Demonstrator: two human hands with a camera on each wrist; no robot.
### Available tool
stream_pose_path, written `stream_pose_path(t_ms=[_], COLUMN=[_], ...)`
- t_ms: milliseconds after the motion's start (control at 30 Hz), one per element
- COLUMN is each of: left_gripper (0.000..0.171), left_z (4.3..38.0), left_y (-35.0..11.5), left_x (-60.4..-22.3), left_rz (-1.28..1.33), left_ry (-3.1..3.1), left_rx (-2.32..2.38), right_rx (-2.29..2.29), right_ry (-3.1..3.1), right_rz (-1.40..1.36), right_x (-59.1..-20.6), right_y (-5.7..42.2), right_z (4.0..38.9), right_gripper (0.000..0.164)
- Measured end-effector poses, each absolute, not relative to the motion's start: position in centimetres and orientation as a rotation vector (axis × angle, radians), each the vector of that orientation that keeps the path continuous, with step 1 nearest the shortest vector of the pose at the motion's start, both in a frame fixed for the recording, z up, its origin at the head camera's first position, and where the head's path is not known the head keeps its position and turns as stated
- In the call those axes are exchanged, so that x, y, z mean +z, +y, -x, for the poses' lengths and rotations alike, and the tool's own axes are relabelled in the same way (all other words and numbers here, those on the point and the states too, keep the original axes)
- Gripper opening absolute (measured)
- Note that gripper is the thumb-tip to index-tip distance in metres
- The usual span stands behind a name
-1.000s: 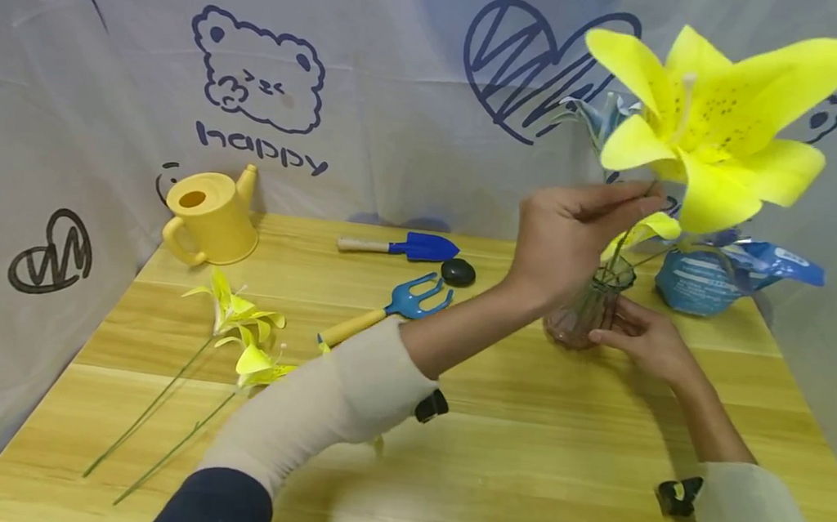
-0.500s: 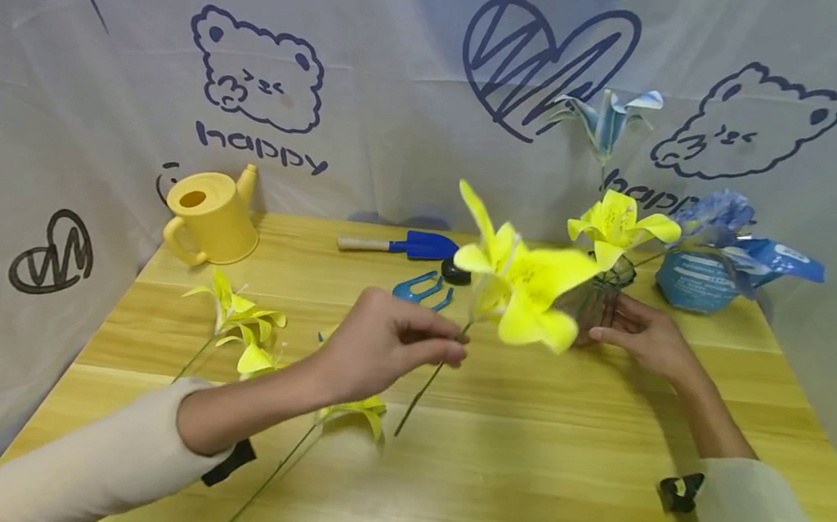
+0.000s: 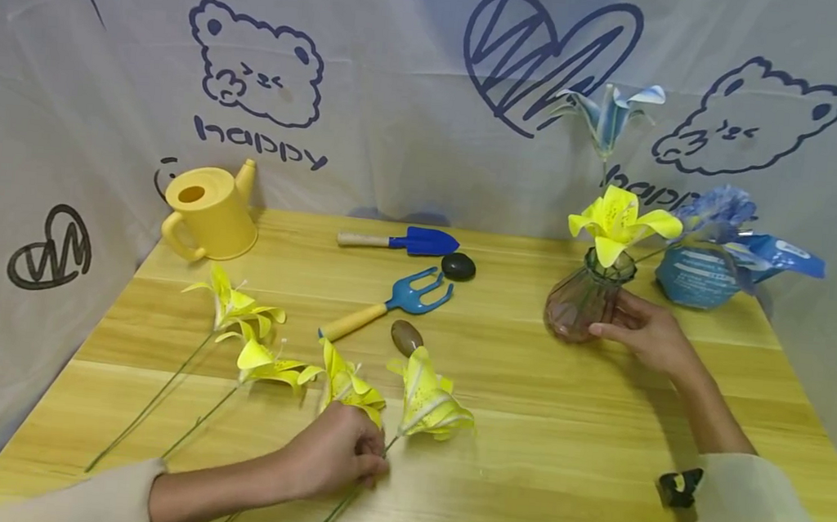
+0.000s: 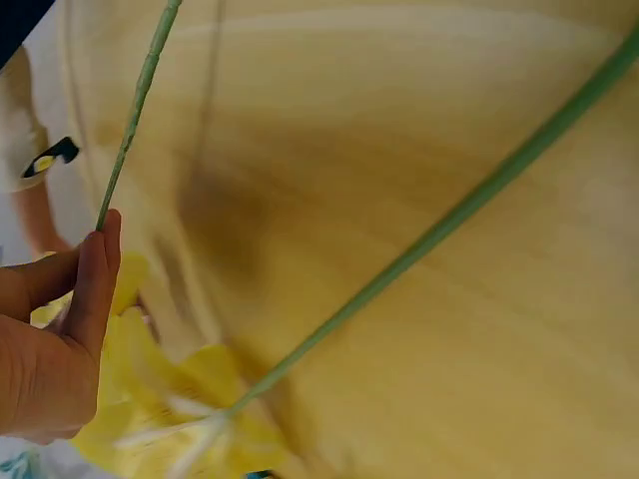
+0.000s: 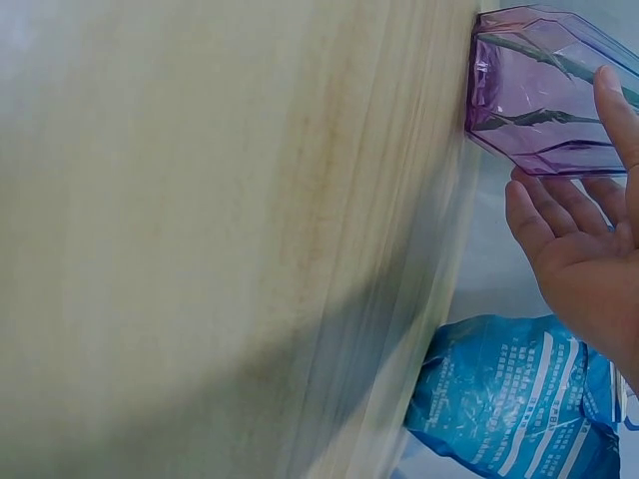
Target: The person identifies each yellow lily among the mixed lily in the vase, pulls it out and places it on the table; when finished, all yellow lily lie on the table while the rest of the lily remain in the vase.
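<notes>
My left hand (image 3: 337, 455) pinches the green stem of a yellow lily (image 3: 433, 401) low over the front of the table. In the left wrist view its fingertips meet on that stem (image 4: 140, 100). Beside it lie three more yellow lilies; the nearest (image 3: 350, 383) is partly covered by the hand. My right hand (image 3: 649, 336) holds a pinkish glass vase (image 3: 569, 310), thumb on the near side and fingers behind. The vase bears a yellow lily (image 3: 617, 219), a pale blue lily (image 3: 606, 124) and a blue-purple bloom (image 3: 717, 211) leaning right.
A yellow watering can (image 3: 212, 212) stands at the back left. A blue trowel (image 3: 431, 242), a blue hand fork (image 3: 412, 293), a black stone (image 3: 458, 266) and a brown stone (image 3: 407, 338) lie mid-table. A blue packet (image 3: 698, 275) sits right of the vase.
My left hand has come away from the vase, leftward and down to the front, carrying the yellow lily lower. The right hand has stayed at the vase.
</notes>
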State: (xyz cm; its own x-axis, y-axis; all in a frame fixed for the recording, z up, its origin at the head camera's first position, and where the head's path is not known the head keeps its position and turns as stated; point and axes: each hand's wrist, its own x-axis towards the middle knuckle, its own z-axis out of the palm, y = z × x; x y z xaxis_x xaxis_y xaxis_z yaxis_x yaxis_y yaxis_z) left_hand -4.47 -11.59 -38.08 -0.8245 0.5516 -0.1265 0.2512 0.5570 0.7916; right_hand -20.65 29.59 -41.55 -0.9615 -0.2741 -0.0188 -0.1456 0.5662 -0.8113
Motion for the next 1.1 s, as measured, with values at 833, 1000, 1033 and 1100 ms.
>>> stream_pose_path(t_ms=[833,1000,1033,1100], left_gripper=[0.012,0.015,0.018,0.021], left_z=[6.9,10.8,11.7,13.6], left_y=[-10.1,-7.4,-6.6,-5.0], left_x=[-30.9,-26.7,-26.2,-25.7], left_rz=[-0.883,-0.963,-0.945,-0.898], left_ry=[2.729,2.721,2.693,2.634], left_rx=[1.026,1.281,1.326,1.402], right_rx=[-1.372,-1.363,-1.362,-1.363], right_ry=[2.669,2.679,2.683,2.685], right_rz=[0.385,0.385,0.375,0.348], right_x=[-41.4,-41.5,-41.6,-41.7], right_y=[29.1,29.3,29.4,29.4], right_z=[20.6,20.7,20.7,20.7], right_gripper=[0.067,0.067,0.067,0.067])
